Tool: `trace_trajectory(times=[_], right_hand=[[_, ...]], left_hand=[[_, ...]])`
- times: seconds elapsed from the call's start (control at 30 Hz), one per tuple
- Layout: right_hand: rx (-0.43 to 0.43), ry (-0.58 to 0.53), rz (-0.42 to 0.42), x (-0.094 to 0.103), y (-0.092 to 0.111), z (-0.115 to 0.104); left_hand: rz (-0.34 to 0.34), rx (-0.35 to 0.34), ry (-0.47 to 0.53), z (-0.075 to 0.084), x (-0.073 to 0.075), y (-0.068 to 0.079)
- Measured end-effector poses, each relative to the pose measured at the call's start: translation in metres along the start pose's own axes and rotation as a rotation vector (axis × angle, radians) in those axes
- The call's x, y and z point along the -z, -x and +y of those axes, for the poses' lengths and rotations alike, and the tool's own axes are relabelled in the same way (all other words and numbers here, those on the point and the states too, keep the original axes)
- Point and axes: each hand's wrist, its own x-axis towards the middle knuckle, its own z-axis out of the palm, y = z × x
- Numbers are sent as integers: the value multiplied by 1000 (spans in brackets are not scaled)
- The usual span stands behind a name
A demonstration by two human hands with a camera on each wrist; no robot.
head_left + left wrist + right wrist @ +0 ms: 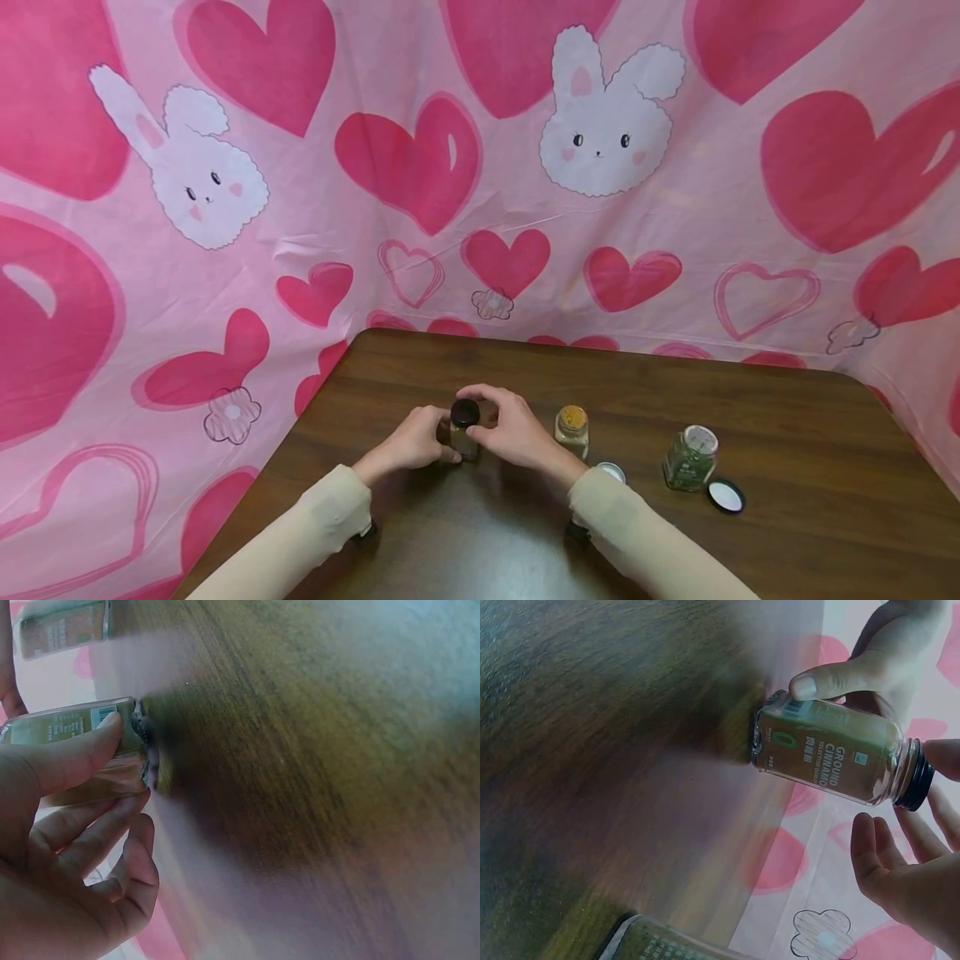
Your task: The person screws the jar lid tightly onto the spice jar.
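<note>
- Left hand (pixel 420 439) grips the lower body of a ground cinnamon jar (pixel 464 444), thumb on one face of the glass and fingers round another.
- Right hand (pixel 517 429) holds the black cap (pixel 465 412) of that jar, its thumb on the near side and its forefinger arched round the back.
- Between the two hands, the jar is upright at the tabletop (pixel 435 362), with the cap on its neck.
- Right wrist view: it alone makes the front label (pixel 814 754) readable, with "GROUND" and part of "CINNAMON" in white print, and it shows the clear neck under the cap's rim.
- Left wrist view: a barcode (pixel 102 713) shows close beside the left thumb, while the frame cuts the jar off below its cap. Another jar (pixel 64 630) lies at the upper edge; which one, it is hard to tell.
- Head view: it lays out the rest. An uncapped yellow powder jar (pixel 572 419) stands just right of the right hand, and a white-lined lid (pixel 611 472) lies near the right sleeve (pixel 630 512).
- Farther right stands a green herb jar (pixel 685 467) with a white top; a black-rimmed lid (pixel 726 496) lies just beside it, white inside up.
</note>
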Motion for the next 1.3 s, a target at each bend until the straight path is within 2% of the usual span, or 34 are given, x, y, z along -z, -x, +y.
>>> trace_trajectory(times=[0.07,0.1,0.17,0.23,0.3,0.37,0.43,0.53,0.6,0.63,0.83,0.9,0.93,1.0,1.13,1.17,1.2,1.23,1.3], right_hand=[[-3,-4,-3,0,0,0],[-5,-5,-5,0,0,1],[-16,-9,-10,0,0,1],[-19,-12,-13,-1,0,2],[-15,-11,-13,0,0,3],[-5,-6,-11,0,0,3],[0,0,-7,0,0,4],[-2,10,-4,0,0,4],[0,15,-1,-1,0,4],[-1,19,-1,-1,0,5],[-6,17,21,-2,0,4],[-11,13,30,-3,1,3],[-14,13,34,-3,1,2],[-17,13,43,-3,1,1],[-16,31,56,-3,1,0],[-15,37,58,-3,1,0],[-14,45,60,-3,1,0],[-13,51,63,-3,1,-1],[-14,65,66,-3,1,-1]], left_hand=[[1,-5,-7,2,1,1],[-3,7,21,-8,-3,-1],[-4,3,20,-8,-3,-1],[-6,10,29,-1,0,0],[-14,10,39,13,5,3],[-7,-42,9,13,5,3],[-11,-36,17,23,9,4],[-14,-42,7,22,9,4],[-28,-10,20,28,12,5],[-26,-20,-1,31,13,6],[-35,-13,-7,25,11,5],[-37,-3,19,17,8,3],[-38,6,21,19,8,3],[-31,6,55,8,4,0],[-28,48,43,35,11,3],[-21,20,29,26,8,3],[-25,21,0,31,9,4],[-20,11,-35,45,14,7],[-18,-28,-22,33,11,6]])
